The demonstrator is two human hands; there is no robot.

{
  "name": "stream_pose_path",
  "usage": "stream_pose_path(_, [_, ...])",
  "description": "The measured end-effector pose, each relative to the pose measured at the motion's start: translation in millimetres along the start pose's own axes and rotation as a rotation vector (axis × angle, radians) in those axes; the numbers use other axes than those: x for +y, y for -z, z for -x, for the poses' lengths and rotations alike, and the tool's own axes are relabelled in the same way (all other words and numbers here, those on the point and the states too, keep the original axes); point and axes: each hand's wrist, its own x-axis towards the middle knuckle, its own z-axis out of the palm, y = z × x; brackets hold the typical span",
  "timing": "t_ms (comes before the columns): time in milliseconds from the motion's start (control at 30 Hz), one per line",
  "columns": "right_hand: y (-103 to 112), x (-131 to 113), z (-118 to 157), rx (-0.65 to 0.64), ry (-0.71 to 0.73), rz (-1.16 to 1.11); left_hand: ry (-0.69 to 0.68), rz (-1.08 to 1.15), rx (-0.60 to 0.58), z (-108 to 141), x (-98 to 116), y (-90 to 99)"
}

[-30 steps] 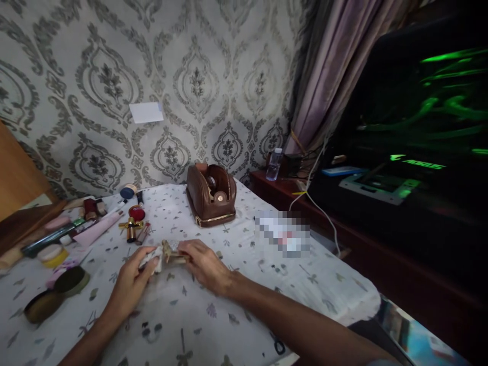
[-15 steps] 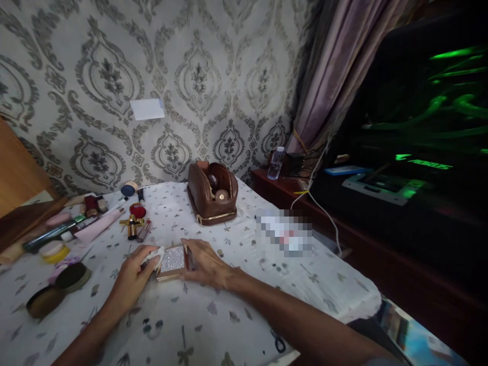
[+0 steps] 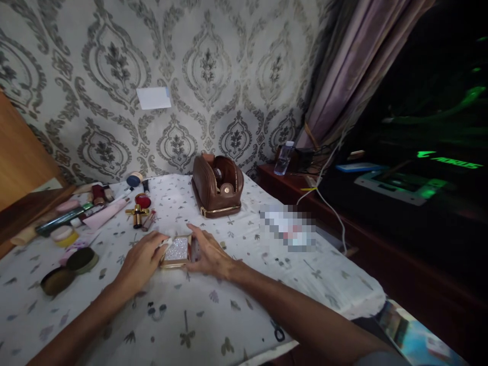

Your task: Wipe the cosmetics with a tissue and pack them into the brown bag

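Observation:
A square powder compact (image 3: 178,249) with a silver glitter top and a gold rim lies flat on the patterned cloth between my hands. My left hand (image 3: 147,254) pinches a small white tissue (image 3: 166,243) against the compact's left edge. My right hand (image 3: 211,253) curves around its right side, thumb at the near corner and forefinger by the far corner. Behind them a brown cosmetic bag (image 3: 217,190) stands unzipped, with something inside. Left of the bag are a gold-and-black item (image 3: 138,216), a red round case (image 3: 143,201) and a small slim tube (image 3: 149,221).
More cosmetics lie at the left: a pink tube (image 3: 104,216), a yellow-banded jar (image 3: 64,236) and an opened dark round compact (image 3: 82,260). A water bottle (image 3: 284,158) stands on the dark red ledge at the right, near a white cable (image 3: 331,208). A pixelated item (image 3: 290,229) lies on the cloth.
The view has shifted slightly. My right forefinger has lifted a little from the compact's far edge. My left hand keeps the tissue at the left edge.

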Motion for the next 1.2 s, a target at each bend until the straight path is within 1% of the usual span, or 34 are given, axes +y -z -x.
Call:
stream_pose_path(100, [0, 1, 0, 0.021, 0.033, 0.011, -0.056, -0.100, -0.048, -4, 2, 3.0])
stream_pose_path(233, [0, 2, 0, 0.021, 0.053, 0.026, -0.072, -0.223, -0.123, -11, 11, 6.8])
stream_pose_path(367, [-2, 4, -1, 0.059, 0.062, -0.001, -0.086, -0.280, -0.143, -15, 23, 5.9])
stream_pose_path(467, [-2, 4, -1, 0.073, 0.042, -0.023, -0.090, -0.268, -0.125, -15, 27, 1.7])
stream_pose_path(633, [-2, 2, 0, 0.075, 0.009, -0.049, -0.114, -0.198, -0.065, -14, 26, -7.2])
stream_pose_path(733, [-2, 2, 0, 0.069, -0.001, -0.059, -0.156, -0.147, -0.077, -15, 27, -10.9])
stream_pose_path(933, [1, -3, 2, 0.048, -0.053, -0.059, -0.256, -0.074, -0.090, -13, 36, -13.4])
stream_pose_path(1033, [2, -3, 2, 0.042, -0.030, -0.060, -0.305, -0.064, -0.103, -11, 40, -11.1])
stream_pose_path(1200, [0, 1, 1, 0.046, 0.026, -0.056, -0.364, -0.051, -0.161, -3, 43, -4.4])
